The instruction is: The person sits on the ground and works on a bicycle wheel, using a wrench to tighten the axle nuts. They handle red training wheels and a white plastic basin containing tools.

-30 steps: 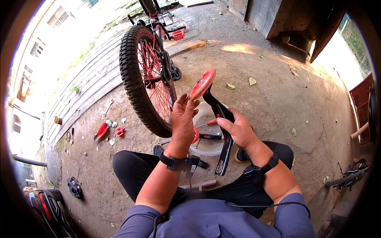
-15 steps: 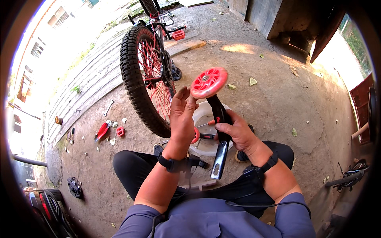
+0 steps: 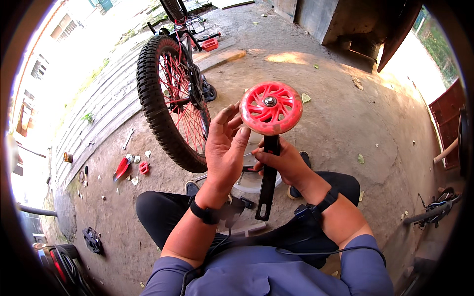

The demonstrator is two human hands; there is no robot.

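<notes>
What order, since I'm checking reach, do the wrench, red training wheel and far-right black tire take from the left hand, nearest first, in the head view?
1. Red training wheel: just right of the left hand.
2. Wrench: on the ground, left of the hand.
3. Black tire: near the view's right edge.

You've got rough brown ground under you, scattered with leaves. Bike stands on it, ahead-left of you. To your left: wrench, red-and-dark piece, small red block-shaped part just beside pale scraps. Whitish round tub sits between your shoes.
</notes>
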